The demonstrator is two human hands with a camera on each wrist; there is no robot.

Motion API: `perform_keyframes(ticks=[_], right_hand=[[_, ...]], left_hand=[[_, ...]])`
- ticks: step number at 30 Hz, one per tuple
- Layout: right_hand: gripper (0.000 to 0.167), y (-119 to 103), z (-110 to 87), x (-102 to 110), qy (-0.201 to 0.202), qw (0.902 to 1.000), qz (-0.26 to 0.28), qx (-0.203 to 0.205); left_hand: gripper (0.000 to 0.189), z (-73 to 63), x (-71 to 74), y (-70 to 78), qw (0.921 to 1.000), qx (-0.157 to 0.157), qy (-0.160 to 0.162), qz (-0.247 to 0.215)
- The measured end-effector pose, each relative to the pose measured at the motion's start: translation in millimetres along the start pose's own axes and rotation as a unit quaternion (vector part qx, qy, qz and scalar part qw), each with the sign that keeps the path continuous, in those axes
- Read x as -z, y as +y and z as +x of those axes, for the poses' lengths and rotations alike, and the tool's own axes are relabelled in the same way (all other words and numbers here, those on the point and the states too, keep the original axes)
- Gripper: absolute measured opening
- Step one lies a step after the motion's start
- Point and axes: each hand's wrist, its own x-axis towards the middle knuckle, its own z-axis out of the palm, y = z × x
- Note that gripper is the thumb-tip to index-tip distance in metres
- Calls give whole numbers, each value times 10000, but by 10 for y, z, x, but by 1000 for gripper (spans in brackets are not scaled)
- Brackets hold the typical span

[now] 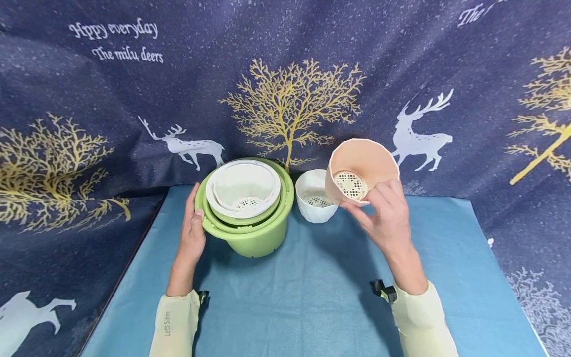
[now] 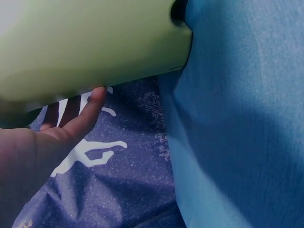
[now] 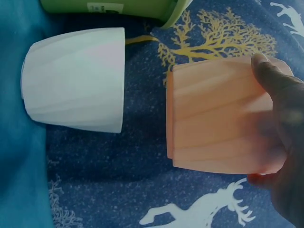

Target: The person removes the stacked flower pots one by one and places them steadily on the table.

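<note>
A peach flower pot (image 1: pixel 368 158) with a perforated base insert is tilted in the air, its mouth facing me; my right hand (image 1: pixel 389 215) grips its rim at the lower right. Fingers and thumb span the same pot's ribbed wall (image 3: pixel 213 118) in the right wrist view. My left hand (image 1: pixel 193 233) touches the left side of a large green pot (image 1: pixel 258 243), fingers along the outer wall and thumb near the rim. Inside that pot sit another green pot and a white pot (image 1: pixel 263 181) with a holed bottom.
A smaller white ribbed pot (image 1: pixel 314 213) stands upright on the blue cloth (image 1: pixel 285 302), between the green pot and the lifted peach one. Behind the cloth hangs a dark blue curtain (image 1: pixel 285 29) printed with deer and golden trees.
</note>
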Motion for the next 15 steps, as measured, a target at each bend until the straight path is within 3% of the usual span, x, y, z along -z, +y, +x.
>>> perform_keyframes(ticks=[15], right_hand=[[53,171,-137,68,47,9992,-306,-253]], left_hand=[[62,5,1,-19,10000,35,-15,-29]])
